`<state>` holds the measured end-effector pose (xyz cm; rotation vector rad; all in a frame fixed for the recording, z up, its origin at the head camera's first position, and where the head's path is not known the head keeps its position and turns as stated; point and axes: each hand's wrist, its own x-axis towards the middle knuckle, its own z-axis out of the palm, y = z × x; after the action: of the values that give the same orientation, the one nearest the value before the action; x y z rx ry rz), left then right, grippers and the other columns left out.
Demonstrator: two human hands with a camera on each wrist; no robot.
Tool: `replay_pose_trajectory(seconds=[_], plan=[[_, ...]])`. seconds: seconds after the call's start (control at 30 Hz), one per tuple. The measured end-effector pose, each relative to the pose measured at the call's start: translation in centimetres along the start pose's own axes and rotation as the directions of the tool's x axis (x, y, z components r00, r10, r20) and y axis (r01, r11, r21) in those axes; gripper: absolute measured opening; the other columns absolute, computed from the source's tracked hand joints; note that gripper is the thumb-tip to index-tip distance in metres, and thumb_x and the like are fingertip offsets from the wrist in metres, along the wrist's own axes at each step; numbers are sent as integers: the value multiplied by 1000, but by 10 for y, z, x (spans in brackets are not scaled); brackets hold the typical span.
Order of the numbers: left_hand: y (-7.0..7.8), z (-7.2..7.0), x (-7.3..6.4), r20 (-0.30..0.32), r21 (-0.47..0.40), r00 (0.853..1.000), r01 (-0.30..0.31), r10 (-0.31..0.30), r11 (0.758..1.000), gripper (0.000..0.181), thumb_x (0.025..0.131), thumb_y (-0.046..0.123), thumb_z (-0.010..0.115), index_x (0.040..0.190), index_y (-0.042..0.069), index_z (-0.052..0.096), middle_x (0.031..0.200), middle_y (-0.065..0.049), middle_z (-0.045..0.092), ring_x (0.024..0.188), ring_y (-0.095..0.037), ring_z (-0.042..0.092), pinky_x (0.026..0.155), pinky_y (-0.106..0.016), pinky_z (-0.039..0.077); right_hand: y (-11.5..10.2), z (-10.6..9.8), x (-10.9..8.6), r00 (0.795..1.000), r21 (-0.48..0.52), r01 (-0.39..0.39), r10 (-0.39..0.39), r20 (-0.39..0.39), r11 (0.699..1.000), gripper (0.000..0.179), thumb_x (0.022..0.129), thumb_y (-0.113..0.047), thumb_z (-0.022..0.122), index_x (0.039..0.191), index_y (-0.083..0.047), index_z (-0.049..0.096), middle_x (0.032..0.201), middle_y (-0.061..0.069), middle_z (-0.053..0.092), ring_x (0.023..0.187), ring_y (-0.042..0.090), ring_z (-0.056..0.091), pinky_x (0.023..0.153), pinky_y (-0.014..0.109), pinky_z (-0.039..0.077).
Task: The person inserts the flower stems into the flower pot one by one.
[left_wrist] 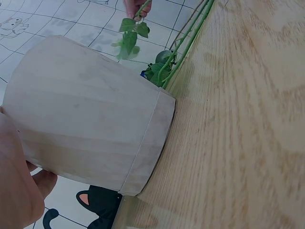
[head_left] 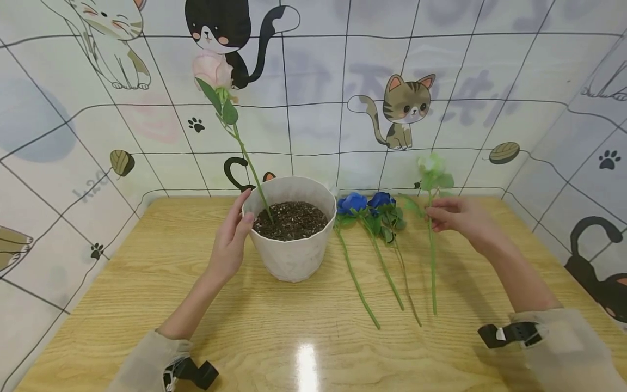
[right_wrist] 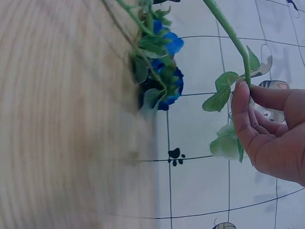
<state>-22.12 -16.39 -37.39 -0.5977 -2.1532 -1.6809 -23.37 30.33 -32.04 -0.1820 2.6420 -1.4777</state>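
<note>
Thumb and fingertips closed right down on a slim stem, your right hand pinches a pale green flower just below its bloom, beside the pot and above the table; holding it there probably spares the petals and leaves the long lower stem free. Whether the stem's tip touches the wood cannot be told. Opposite, your left hand cups the side of the white pot, opened wide to fit its girth, thumb on the near side by the rim and fingers round the back, most likely to steady it. Inside, dark soil props up a single pink rose, its stem leaning to your left; whether it rests against the rim is unclear. Between pot and held flower, blue flowers lie on the wooden table, heads toward the cat-print backdrop and three bare stems fanned toward you, a layout that seems to put each stem within easy reach of your right side.
</note>
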Motion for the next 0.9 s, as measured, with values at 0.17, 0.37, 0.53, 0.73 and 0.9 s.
replay_pose_trajectory(seconds=[0.17, 0.37, 0.53, 0.73, 0.9], plan=[[1, 0, 1, 0, 0, 1000, 4, -4, 1000, 51, 108, 21, 41, 158, 14, 35, 158, -9, 39, 135, -36, 47, 109, -53, 40, -14, -1, -2, 999, 31, 28, -26, -43, 999, 53, 105, -27, 57, 137, 13, 48, 99, -7, 67, 85, 9, 66, 80, 24, 56], [1, 0, -1, 2, -1, 1000, 8, -8, 1000, 51, 108, 22, 41, 159, 15, 35, 157, -11, 40, 135, -37, 47, 108, -54, 40, -27, 2, -2, 994, 62, 51, -44, -103, 997, 55, 102, -33, 62, 136, 9, 51, 95, -10, 69, 85, 13, 68, 82, 19, 54], [0, 0, -2, 0, 1, 1000, 2, -2, 1000, 51, 108, 21, 41, 159, 16, 35, 157, -9, 39, 135, -36, 47, 109, -54, 40, -41, 5, 0, 980, 173, 125, -95, -173, 977, 49, 100, -26, 66, 130, 11, 53, 95, -7, 71, 78, 12, 66, 78, 20, 56], [0, 0, -2, 6, -15, 1000, -9, 9, 1000, 50, 109, 18, 40, 159, 14, 34, 158, -11, 37, 139, -36, 42, 111, -54, 38, -63, 11, 2, 951, 254, 214, -142, -274, 943, 47, 96, -29, 71, 124, 6, 60, 99, -3, 73, 79, 12, 66, 76, 23, 57], [-1, 0, -1, 4, -13, 1000, -11, 11, 1000, 50, 109, 18, 41, 159, 14, 34, 157, -11, 39, 139, -36, 43, 110, -54, 39, -84, 17, 4, 929, 375, 290, -165, -331, 880, 39, 93, -21, 75, 117, 6, 62, 101, 0, 74, 75, 14, 67, 76, 24, 58]])
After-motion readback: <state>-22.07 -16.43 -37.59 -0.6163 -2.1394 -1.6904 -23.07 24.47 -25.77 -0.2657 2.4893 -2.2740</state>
